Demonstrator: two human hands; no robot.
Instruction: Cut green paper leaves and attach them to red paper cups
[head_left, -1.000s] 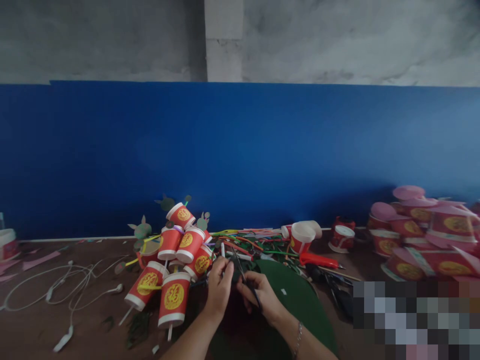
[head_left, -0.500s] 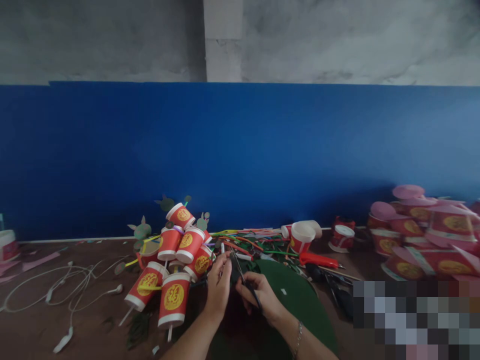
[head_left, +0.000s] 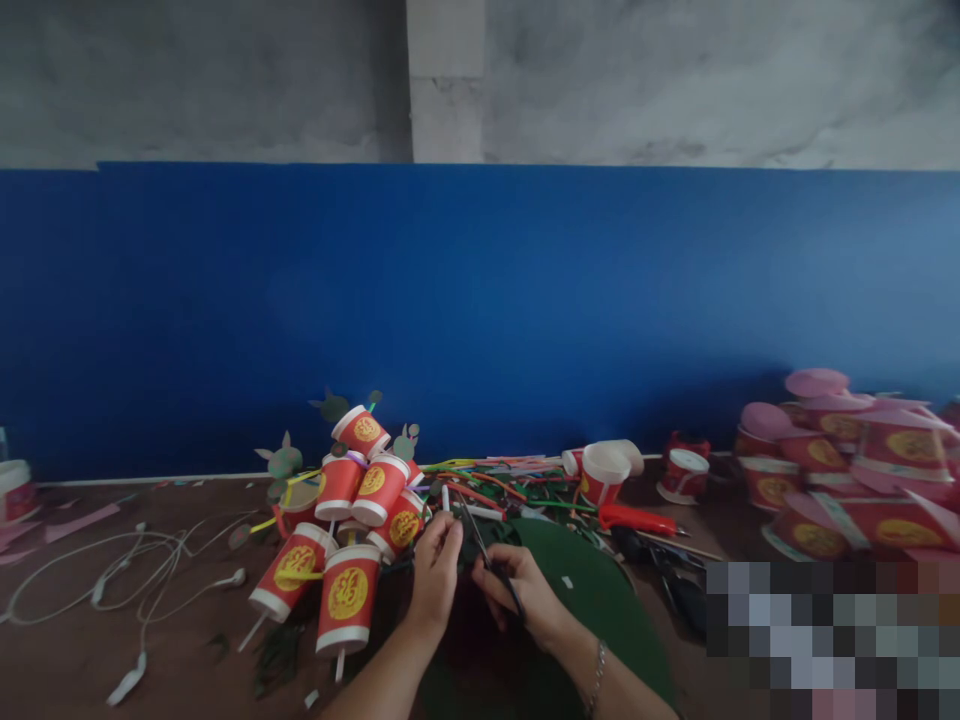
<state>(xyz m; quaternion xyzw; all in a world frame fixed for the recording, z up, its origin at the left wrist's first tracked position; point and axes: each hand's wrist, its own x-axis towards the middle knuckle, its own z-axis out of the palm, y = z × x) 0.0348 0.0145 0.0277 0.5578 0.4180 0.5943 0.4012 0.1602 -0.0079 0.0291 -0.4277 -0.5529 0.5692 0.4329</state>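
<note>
My right hand (head_left: 523, 592) is closed round a pair of black-handled scissors (head_left: 487, 555) whose blades point up and away. My left hand (head_left: 436, 572) pinches a small dark green piece (head_left: 471, 545) right at the blades. Both hands hover over a large dark green sheet (head_left: 600, 610) lying on the brown table (head_left: 172, 640). A heap of red paper cups (head_left: 352, 510) with gold emblems and sticks lies just left of my left hand.
White earphone cables (head_left: 127, 570) trail across the table's left. Coloured straws (head_left: 495, 480), a white and red cup (head_left: 604, 475), a red tool (head_left: 637, 520) and more red and pink cups (head_left: 840, 460) lie behind and right. A blue wall (head_left: 480, 300) backs the table.
My left hand's fingers rose slightly and came back down at the scissor blades. Otherwise both hands stay in place.
</note>
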